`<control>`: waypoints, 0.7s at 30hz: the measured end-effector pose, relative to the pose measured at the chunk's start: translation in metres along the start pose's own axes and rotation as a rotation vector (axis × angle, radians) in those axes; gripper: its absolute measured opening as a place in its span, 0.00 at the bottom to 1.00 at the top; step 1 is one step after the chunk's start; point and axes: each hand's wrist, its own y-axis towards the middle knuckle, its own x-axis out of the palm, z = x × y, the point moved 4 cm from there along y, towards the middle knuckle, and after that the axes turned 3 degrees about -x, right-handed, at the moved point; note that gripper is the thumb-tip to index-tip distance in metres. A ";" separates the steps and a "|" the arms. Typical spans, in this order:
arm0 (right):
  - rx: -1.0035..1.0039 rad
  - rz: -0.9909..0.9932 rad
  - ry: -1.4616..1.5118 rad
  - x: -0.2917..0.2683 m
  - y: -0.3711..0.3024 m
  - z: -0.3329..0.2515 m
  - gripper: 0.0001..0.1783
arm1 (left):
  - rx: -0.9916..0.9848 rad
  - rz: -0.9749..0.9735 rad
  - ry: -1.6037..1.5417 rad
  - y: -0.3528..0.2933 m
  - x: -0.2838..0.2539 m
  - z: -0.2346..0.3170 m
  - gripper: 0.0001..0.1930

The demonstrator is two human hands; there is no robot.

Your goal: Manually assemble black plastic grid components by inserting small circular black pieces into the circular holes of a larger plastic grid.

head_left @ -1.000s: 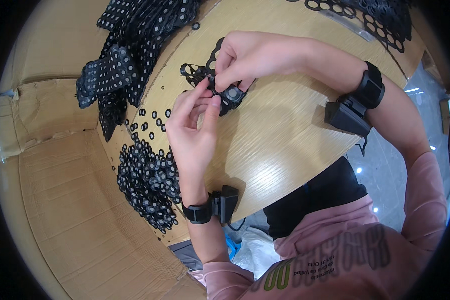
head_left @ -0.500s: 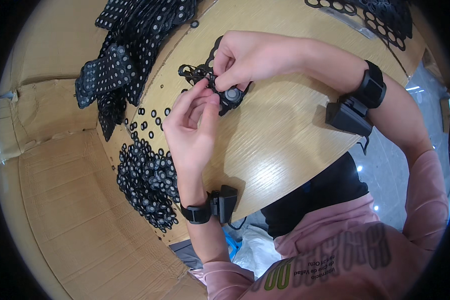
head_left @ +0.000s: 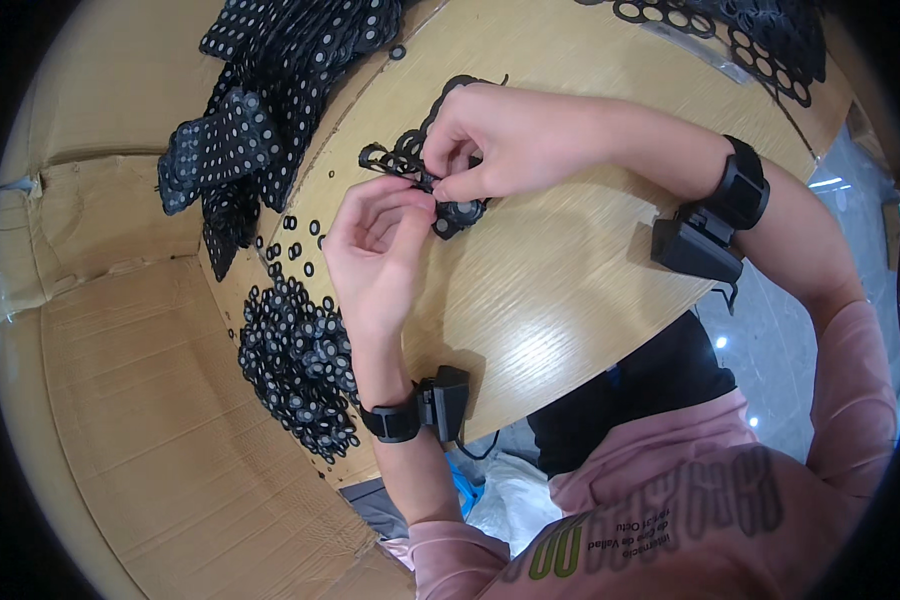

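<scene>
Up and right of the pile [head_left: 295, 370] is the black sheet [head_left: 452, 226]. The left hand [head_left: 375, 240] and right hand [head_left: 500, 145] both pinch it, fingertips close together. Picking bits loose looks like the step now. Next seems to need one tight hold and one gentle tug.

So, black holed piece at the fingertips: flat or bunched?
Bunched at left: black holed piece loops and overlaps itself. Right hand hides part.

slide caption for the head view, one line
Left hand and right hand hold a black perforated sheet over a table, beside a pile of small discs.
</scene>
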 end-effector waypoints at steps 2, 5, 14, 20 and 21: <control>-0.029 0.011 -0.048 0.000 0.000 -0.003 0.07 | -0.023 0.026 -0.008 -0.001 0.000 -0.002 0.12; 0.022 -0.019 -0.087 0.000 -0.002 -0.005 0.08 | -0.044 0.050 0.011 0.000 -0.004 -0.005 0.10; -0.061 0.002 -0.109 0.002 -0.002 -0.009 0.07 | -0.117 0.003 0.086 -0.003 0.001 -0.002 0.06; -0.101 0.010 -0.116 0.003 -0.002 -0.008 0.07 | -0.126 -0.011 0.055 -0.001 0.001 -0.003 0.06; -0.116 0.012 -0.141 0.003 -0.002 -0.008 0.08 | -0.134 -0.012 0.050 0.000 0.002 -0.003 0.06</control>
